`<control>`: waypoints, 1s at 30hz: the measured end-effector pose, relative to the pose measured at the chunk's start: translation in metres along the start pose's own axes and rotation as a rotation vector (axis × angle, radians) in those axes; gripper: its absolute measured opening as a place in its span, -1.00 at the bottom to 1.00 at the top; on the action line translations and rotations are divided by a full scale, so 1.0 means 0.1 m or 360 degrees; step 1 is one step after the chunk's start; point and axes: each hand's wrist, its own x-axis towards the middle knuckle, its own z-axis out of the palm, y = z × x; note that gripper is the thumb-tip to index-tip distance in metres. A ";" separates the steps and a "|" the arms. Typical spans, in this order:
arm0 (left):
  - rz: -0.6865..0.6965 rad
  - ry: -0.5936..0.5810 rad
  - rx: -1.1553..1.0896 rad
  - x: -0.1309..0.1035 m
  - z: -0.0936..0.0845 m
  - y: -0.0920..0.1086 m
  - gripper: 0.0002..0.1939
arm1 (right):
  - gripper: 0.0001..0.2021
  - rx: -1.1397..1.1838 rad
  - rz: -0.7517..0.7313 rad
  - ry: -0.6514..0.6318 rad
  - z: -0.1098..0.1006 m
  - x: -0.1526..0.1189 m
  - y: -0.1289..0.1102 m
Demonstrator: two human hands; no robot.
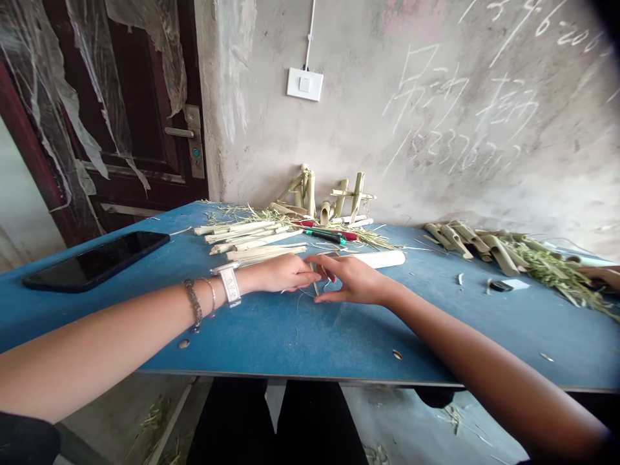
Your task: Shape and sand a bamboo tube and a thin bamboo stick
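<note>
My left hand (285, 273) reaches in from the left, its fingers pinched around a thin, pale bamboo strip (316, 281). Opposite it, my right hand (361, 279) arches over the strip with thumb and forefinger apart, the forefinger close to my left fingertips. A fine, light thread (327, 284) shows beneath the right fingers; whether they touch it I cannot tell. Just behind both hands lie split bamboo sticks (264, 241) in a row. A thicker pale bamboo piece (380, 259) rests beyond my right hand.
On the blue table (271, 342), a black phone (97, 258) lies at the left. Green-and-black-handled tools (327, 235) sit among shavings, before small bamboo frames (310, 194) by the wall. Bamboo tubes (501, 253) lie at the right, near another person's hand (603, 276).
</note>
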 end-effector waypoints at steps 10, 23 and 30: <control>-0.0022 0.0031 0.0074 -0.02 0.01 -0.01 -0.53 | -0.62 -0.0280 -0.0174 0.0019 -0.07 0.00 -0.02; 0.0281 0.0038 0.0524 -0.01 0.06 -0.01 -0.65 | -0.65 -0.0418 -0.0175 0.0056 -0.04 0.01 -0.05; 0.0309 -0.0010 0.0473 -0.01 0.05 0.00 -0.71 | -0.71 -0.0458 -0.0237 0.0076 -0.05 0.00 -0.04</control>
